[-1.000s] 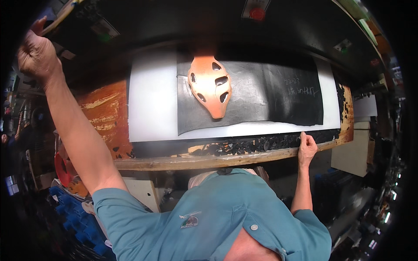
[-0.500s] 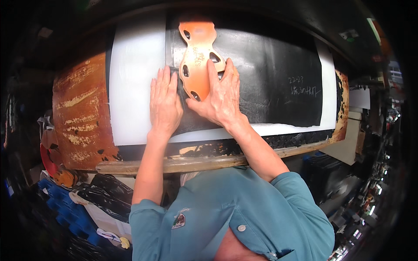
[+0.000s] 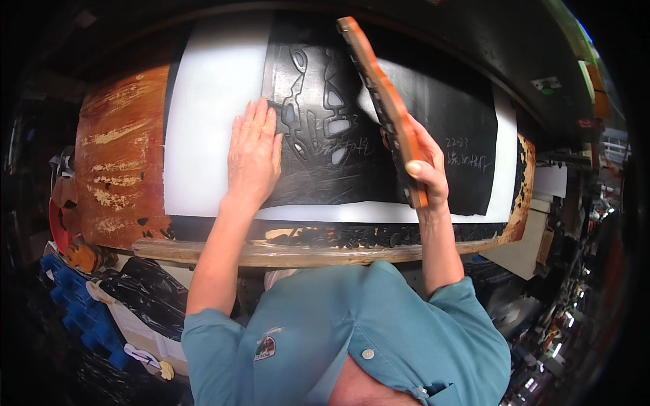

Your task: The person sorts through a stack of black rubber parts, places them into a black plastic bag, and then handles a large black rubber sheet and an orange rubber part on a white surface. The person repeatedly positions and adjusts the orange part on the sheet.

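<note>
My right hand [image 3: 428, 166] grips an orange cutting die [image 3: 393, 101] near its lower end and holds it on edge above a black sheet [image 3: 433, 101], its dark blade side facing left. Wavy cut outlines and several cut-through holes [image 3: 337, 127] mark the sheet left of the die, with white showing through some of them. My left hand [image 3: 254, 152] lies flat with fingers stretched, over the sheet's left edge and the white board [image 3: 203, 135] beneath. Handwritten marks run across the black sheet.
A worn brown board [image 3: 125, 162] extends to the left under the white one. A wooden rail [image 3: 325, 254] runs along the near edge. A dark overhang is above the far side. Blue pieces [image 3: 84, 318] and black plastic [image 3: 145, 298] lie below left.
My right hand has lifted the cutting die off the black sheet, tipped it on edge and moved it right. Cut outlines now show where it lay. My left hand stays nearly in place.
</note>
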Tool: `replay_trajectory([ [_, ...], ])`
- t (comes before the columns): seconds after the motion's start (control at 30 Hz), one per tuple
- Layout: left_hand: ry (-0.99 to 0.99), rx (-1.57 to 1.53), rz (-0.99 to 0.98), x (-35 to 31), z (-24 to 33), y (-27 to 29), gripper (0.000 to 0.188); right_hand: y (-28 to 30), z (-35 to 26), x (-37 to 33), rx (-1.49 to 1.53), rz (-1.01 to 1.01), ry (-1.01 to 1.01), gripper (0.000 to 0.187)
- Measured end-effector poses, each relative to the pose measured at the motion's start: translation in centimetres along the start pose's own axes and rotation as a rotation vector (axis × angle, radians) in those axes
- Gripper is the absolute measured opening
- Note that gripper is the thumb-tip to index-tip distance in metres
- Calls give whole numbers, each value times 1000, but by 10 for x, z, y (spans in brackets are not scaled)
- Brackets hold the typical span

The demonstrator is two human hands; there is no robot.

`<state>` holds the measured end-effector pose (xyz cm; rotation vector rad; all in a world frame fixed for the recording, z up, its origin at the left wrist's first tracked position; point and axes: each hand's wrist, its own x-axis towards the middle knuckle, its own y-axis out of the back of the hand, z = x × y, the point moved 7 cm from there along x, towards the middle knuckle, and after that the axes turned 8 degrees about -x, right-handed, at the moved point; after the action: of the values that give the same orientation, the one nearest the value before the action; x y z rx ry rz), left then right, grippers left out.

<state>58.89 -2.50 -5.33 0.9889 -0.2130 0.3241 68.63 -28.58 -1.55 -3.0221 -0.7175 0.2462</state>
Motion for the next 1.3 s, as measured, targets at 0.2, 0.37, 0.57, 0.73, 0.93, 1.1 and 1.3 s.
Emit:
replay_trajectory([
  [0.2, 62, -95, -11, -6, 27, -12, 56, 21, 8, -41, 69, 127, 12, 95],
  [0.37, -35, -6, -47, -13, 44, -24, 61, 36, 6, -44, -344, 215, 148, 90],
  [0.57, -56, 17, -46, -14, 40, -30, 63, 17, 18, -21, -1092, 350, 292, 90],
  [0.73, -49, 28, -50, -13, 44, -28, 63, 13, 20, -16, -1171, 347, 307, 92],
  [0.93, -216, -238, -189, -6, 107, -73, 61, 47, 13, -13, -727, 243, 200, 94],
  [1.1, -447, -481, -447, -41, 168, -95, 37, 51, 13, -14, -821, 218, 169, 94],
  [1.3, -322, -579, -227, -69, 127, -39, 36, 14, 19, -17, -1064, 323, 309, 86],
])
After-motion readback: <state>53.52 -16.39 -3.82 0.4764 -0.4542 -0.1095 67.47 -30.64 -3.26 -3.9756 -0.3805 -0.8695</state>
